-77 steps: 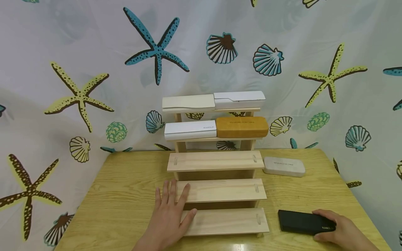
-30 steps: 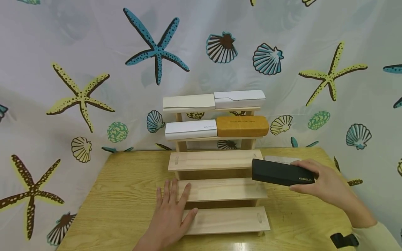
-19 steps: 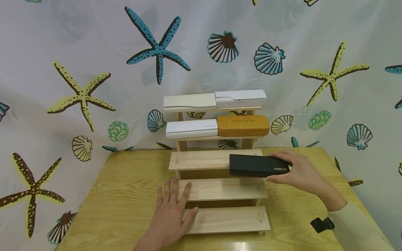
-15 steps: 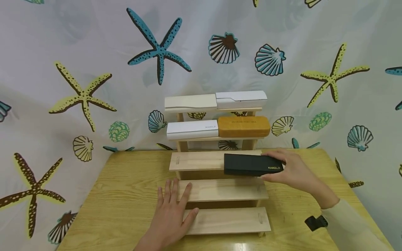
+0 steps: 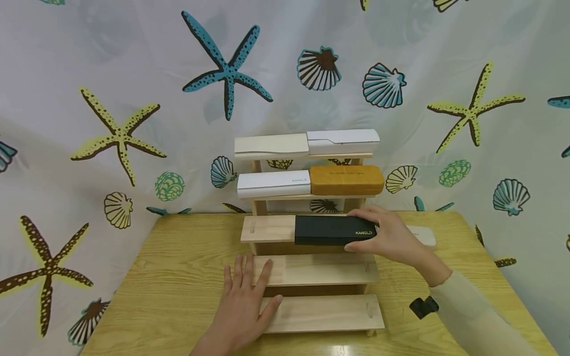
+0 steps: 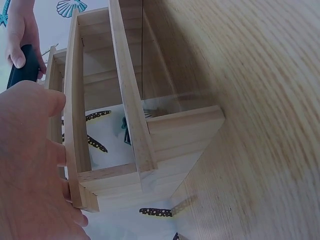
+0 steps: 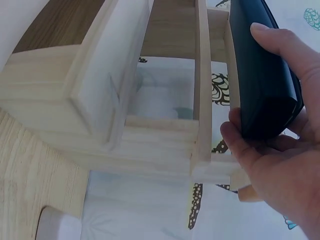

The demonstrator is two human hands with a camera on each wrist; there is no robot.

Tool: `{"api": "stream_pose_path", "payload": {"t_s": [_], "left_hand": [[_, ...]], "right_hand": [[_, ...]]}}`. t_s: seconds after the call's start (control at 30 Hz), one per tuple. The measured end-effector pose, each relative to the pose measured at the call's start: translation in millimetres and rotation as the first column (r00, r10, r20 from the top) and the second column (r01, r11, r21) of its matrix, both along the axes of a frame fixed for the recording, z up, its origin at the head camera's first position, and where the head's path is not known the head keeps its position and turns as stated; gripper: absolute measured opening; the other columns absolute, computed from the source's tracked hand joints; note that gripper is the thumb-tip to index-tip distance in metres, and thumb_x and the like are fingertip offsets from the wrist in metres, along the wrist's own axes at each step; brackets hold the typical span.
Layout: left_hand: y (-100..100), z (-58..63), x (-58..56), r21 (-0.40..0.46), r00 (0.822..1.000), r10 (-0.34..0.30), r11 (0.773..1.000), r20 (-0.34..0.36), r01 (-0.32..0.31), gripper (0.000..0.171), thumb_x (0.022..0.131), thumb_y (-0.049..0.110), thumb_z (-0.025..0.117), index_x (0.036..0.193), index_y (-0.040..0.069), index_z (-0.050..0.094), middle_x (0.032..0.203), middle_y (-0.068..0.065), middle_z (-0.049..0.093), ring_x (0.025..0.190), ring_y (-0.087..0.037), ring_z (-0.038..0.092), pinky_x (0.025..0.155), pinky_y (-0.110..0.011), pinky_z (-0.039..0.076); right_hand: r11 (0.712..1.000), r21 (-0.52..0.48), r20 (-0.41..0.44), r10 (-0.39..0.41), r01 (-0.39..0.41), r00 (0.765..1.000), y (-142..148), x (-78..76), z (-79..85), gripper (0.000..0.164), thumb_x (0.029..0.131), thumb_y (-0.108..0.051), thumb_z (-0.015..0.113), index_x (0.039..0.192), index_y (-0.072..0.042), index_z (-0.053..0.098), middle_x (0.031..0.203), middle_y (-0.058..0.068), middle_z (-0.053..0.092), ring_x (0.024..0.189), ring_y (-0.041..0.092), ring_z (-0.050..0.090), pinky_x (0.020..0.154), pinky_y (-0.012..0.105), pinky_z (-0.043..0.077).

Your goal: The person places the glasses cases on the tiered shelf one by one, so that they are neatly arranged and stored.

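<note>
My right hand (image 5: 392,237) grips the right end of a black glasses case (image 5: 331,230), thumb on one side and fingers on the other. The case lies level at the third step of a stepped wooden rack (image 5: 322,314), covering that step's right part; whether it touches the board cannot be made out. In the right wrist view, the fingers curl round the end of the dark case (image 7: 260,75). My left hand (image 5: 240,306) rests with spread fingers on the left side of the two lowest steps. The left wrist view shows its fingertips over the rack's edge.
On the top step sit a cream case (image 5: 270,145) and a white flap case (image 5: 343,142). Below them are a white case (image 5: 273,184) and an orange-brown case (image 5: 346,180). A pale grey case (image 5: 423,235) lies on the table (image 5: 178,277), partly behind my right hand. A patterned curtain hangs behind.
My right hand has lifted the black glasses case from the table at the right and carried it up and left to the third step. The left hand has stayed in place.
</note>
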State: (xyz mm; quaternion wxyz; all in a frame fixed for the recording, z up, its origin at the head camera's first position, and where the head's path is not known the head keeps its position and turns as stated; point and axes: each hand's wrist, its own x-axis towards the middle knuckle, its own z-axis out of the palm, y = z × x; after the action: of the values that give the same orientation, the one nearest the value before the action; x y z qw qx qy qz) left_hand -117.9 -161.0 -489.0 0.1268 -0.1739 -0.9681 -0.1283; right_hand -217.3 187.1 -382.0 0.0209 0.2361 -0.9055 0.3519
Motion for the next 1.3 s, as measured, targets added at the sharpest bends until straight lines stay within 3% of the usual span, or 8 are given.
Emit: {"api": "stream_pose_path", "payload": {"t_s": [0.17, 0.47, 1.0, 1.3], "left_hand": [[0.4, 0.5, 0.0, 0.006, 1.0, 0.001, 1.0, 0.017, -0.001, 0.073, 0.105, 0.052, 0.055, 0.164, 0.012, 0.038, 0.169, -0.037, 0.02, 0.159, -0.056, 0.014, 0.122, -0.077, 0.013], [0.3, 1.0, -1.0, 0.006, 1.0, 0.003, 1.0, 0.027, -0.003, 0.073, 0.106, 0.052, 0.055, 0.164, 0.012, 0.038, 0.169, -0.037, 0.02, 0.159, -0.056, 0.013, 0.122, -0.077, 0.013], [-0.4, -0.5, -1.2, -0.007, 0.999, 0.013, 1.0, 0.044, -0.012, 0.073, 0.106, 0.055, 0.052, 0.165, 0.013, 0.037, 0.169, -0.036, 0.02, 0.16, -0.055, 0.01, 0.123, -0.077, 0.012], [-0.4, -0.5, -1.8, 0.001, 0.999, 0.007, 1.0, 0.041, -0.007, 0.074, 0.106, 0.055, 0.053, 0.165, 0.013, 0.037, 0.17, -0.034, 0.02, 0.16, -0.055, 0.01, 0.122, -0.077, 0.012]], "right_hand": [[1.0, -0.019, -0.003, 0.022, -0.022, 1.0, -13.2, -4.8, 1.0, 0.072, 0.078, -0.042, 0.094, 0.141, -0.019, 0.067, 0.126, 0.005, 0.067, 0.103, 0.023, 0.061, 0.086, 0.039, 0.052], [0.997, -0.019, -0.024, 0.069, -0.069, 0.997, -35.5, -12.1, 0.8, 0.069, 0.079, -0.039, 0.094, 0.139, -0.017, 0.068, 0.12, 0.007, 0.067, 0.098, 0.022, 0.062, 0.083, 0.037, 0.052], [0.994, -0.031, 0.029, 0.102, -0.101, 0.994, -73.2, -18.5, -2.9, 0.071, 0.08, -0.04, 0.092, 0.141, -0.012, 0.067, 0.132, 0.011, 0.065, 0.102, 0.023, 0.066, 0.081, 0.033, 0.057], [0.996, -0.029, 0.024, 0.082, -0.081, 0.996, -89.6, -22.7, -7.5, 0.073, 0.081, -0.039, 0.092, 0.142, -0.01, 0.066, 0.137, 0.013, 0.064, 0.102, 0.024, 0.065, 0.086, 0.038, 0.057]]}}
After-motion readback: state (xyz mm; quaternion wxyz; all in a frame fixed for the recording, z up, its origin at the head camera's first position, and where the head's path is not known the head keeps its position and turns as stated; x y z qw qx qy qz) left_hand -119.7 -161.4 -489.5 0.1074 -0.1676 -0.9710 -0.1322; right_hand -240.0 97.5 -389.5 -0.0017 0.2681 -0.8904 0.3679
